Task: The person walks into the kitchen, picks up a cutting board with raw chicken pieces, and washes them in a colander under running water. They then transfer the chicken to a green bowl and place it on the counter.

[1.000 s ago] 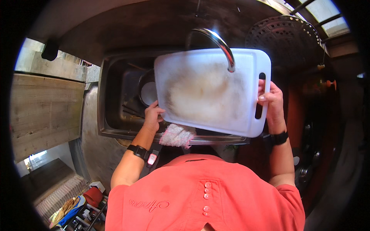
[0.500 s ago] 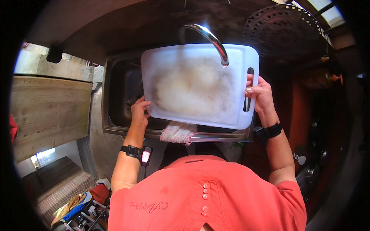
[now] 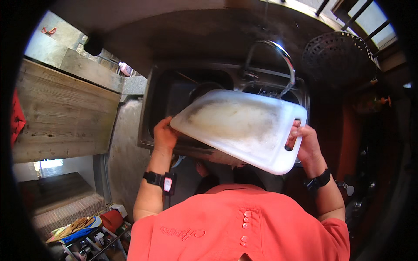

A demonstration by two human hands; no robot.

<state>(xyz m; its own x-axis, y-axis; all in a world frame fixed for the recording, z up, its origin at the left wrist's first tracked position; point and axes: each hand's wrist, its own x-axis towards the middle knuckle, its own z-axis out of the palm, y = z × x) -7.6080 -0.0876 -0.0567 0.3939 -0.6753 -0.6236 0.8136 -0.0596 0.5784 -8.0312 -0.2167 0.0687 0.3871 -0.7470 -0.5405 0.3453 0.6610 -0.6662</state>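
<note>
at a dark steel sink (image 3: 153,108) under a curved tap (image 3: 278,54), we grip the white cutting board (image 3: 241,126) tilted over the basin, left hand (image 3: 164,135) on its edge, right hand (image 3: 307,143) at the handle slot; keeping it angled should let water drain.

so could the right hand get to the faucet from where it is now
Probably not right away: the right hand grips the handle end of the white cutting board, which is tilted up between it and the faucet.
</note>
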